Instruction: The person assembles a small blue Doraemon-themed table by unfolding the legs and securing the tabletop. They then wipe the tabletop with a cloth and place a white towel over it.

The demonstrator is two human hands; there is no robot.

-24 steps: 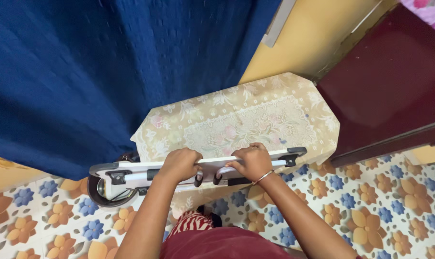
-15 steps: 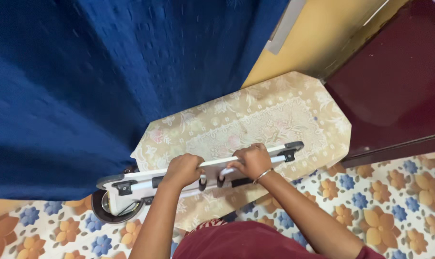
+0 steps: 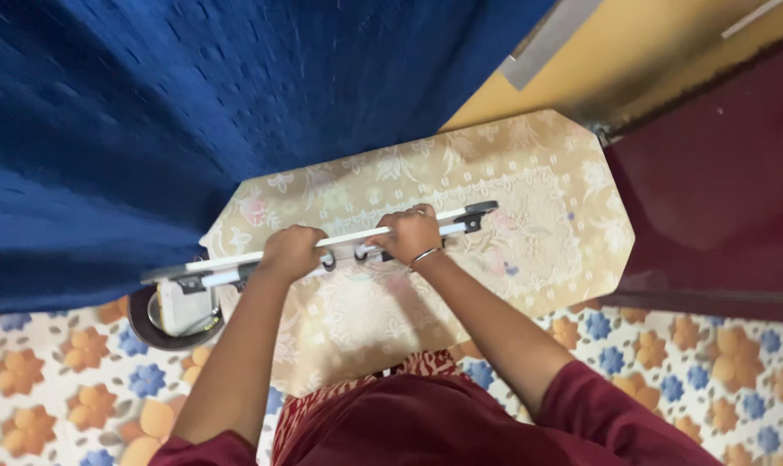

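Observation:
I hold a long white bar point(image 3: 348, 242) with dark end brackets and small hooks along it, level above a small table. My left hand point(image 3: 289, 253) grips it left of the middle. My right hand point(image 3: 411, 232), with a thin bangle on the wrist, grips it right of the middle. The bar's right end point(image 3: 477, 210) hangs over the tabletop; its left end point(image 3: 184, 278) reaches past the table's edge, over a dark round object on the floor.
The table has an octagonal top under a beige floral cloth point(image 3: 538, 207). A blue curtain point(image 3: 193, 112) hangs behind and to the left. A dark red door point(image 3: 719, 190) stands at right. The dark round object point(image 3: 171, 319) sits on a flowered tiled floor point(image 3: 63, 388).
Both hands have carried the bar forward over the table and kept their grip. The view has shifted, so the table and door sit further right.

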